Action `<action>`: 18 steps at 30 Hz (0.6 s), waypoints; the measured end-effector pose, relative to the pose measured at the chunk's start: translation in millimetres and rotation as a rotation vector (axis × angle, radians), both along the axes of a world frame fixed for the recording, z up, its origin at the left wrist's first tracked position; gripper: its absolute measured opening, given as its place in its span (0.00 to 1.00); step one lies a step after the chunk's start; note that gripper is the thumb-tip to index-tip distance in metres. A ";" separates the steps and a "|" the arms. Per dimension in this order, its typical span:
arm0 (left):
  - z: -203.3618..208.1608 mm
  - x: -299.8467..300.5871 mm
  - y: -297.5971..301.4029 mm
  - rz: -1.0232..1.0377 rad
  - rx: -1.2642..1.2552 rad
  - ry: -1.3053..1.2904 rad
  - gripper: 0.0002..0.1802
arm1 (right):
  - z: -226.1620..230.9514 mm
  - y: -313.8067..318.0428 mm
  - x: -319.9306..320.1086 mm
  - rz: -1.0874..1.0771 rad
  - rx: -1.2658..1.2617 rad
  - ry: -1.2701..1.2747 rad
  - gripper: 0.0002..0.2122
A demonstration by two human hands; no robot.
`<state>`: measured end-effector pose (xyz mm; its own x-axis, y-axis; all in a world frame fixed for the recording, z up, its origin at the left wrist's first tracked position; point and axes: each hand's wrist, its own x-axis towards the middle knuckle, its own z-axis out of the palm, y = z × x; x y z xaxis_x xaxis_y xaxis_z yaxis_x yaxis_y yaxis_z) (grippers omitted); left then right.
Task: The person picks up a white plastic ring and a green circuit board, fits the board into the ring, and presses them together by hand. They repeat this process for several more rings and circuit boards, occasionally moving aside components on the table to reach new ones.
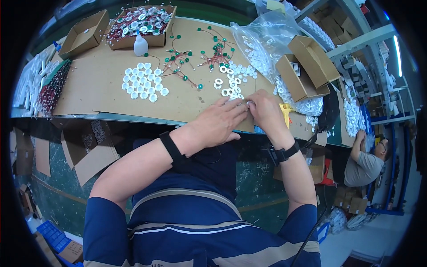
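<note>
My left hand (219, 121) reaches over the front of the cardboard-covered table, fingers stretched out and thumb apart. Its fingertips lie at the near end of a group of white rings (225, 92). Right beside them, my right hand (267, 112) has its fingers curled in a pinch at a small white piece (249, 104), mostly hidden by the fingers. Beyond both hands lie small translucent white discs (243, 71). Left of them, white round caps (143, 82) sit in a cluster. Green discs with red wires (179, 62) are scattered farther back.
A carton (165, 41) heaped with wired discs stands at the back, near a white squeeze bottle (140, 46). Plastic bags of white parts (255, 53), an open carton (299, 84) and a yellow tool (286, 112) are on the right. Another person (365, 162) works farther right.
</note>
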<state>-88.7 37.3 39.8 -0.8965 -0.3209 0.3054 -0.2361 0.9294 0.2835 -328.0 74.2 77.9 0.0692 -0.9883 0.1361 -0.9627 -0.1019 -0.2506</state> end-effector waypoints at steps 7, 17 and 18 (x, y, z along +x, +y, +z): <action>-1.7 32.0 -12.7 0.126 0.013 0.009 0.43 | -13.9 -18.3 10.8 0.068 -0.112 -0.104 0.06; -7.2 75.1 -15.4 0.107 0.031 0.082 0.34 | 4.5 -18.5 17.2 0.053 -0.228 -0.115 0.06; -7.4 76.2 -14.8 0.080 0.051 0.106 0.32 | 8.5 -8.1 14.5 0.013 -0.161 -0.095 0.06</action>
